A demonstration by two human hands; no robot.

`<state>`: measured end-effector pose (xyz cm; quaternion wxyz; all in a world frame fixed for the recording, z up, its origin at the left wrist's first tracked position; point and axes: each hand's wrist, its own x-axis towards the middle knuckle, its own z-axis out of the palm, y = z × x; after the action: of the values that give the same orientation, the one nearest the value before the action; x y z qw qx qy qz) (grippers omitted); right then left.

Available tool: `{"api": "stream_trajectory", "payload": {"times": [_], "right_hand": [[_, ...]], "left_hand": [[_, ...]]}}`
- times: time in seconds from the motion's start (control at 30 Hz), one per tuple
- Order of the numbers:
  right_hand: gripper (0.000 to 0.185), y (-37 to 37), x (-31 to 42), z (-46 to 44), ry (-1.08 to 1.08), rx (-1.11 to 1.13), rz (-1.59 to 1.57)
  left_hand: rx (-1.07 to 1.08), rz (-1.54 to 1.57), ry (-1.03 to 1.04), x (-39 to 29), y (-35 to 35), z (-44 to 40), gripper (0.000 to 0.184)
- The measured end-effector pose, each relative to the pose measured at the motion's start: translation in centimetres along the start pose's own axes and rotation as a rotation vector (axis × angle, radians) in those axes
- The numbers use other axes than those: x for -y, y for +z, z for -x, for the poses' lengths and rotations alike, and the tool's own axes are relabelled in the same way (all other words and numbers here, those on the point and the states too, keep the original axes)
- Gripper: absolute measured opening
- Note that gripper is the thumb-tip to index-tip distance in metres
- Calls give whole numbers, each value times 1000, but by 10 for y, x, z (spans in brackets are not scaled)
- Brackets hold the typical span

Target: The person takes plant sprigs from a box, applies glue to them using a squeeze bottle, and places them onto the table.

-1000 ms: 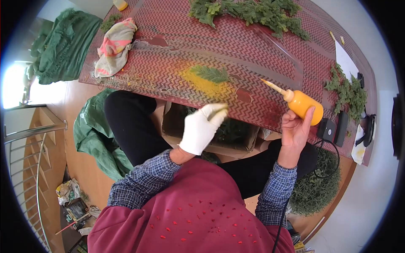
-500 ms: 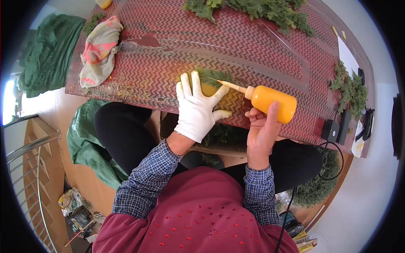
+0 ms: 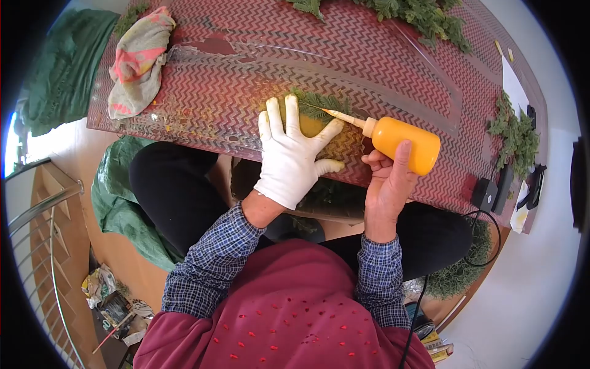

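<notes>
My left hand (image 3: 289,150), in a white glove with yellow-stained fingertips, lies with its fingers spread at the table's near edge. Just beyond its fingertips is a small green fir-like sprig (image 3: 326,102). A yellow patch (image 3: 311,126) shows between the index finger and thumb. My bare right hand (image 3: 391,181) grips an orange squeeze bottle (image 3: 409,144), tilted with its long tapered nozzle pointing left. The thin tip reaches the sprig; whether it touches cannot be made out.
The table (image 3: 246,80) has a red zigzag cover, torn in places. A stained cloth (image 3: 141,64) lies at left. More greenery (image 3: 424,21) is at the far side, with another bunch (image 3: 515,132) at right. A black cable (image 3: 491,215) hangs off the right edge.
The camera view has shifted slightly. My right hand and the bottle appear a little farther right and lower in view. Both hands keep nearly the same pose.
</notes>
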<state>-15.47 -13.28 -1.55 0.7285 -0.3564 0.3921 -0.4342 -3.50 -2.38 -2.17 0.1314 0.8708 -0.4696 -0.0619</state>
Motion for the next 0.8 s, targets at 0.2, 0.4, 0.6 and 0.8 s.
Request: {"api": "stream_trajectory", "payload": {"times": [0.2,0.4,0.6,0.8], "right_hand": [[28,-12,7,-4,-16,-20,-10],[28,-24,11,-9,-25,-33,-32],[29,-34,15,-13,-29,-48,-32],[31,-43,18,-16,-21,-62,-48]], "left_hand": [[-29,-47,45,-1,0,0,69],[-26,-90,58,-2,2,0,69],[-12,-110,60,-3,1,-1,69],[-18,-123,70,-2,2,-1,69]]}}
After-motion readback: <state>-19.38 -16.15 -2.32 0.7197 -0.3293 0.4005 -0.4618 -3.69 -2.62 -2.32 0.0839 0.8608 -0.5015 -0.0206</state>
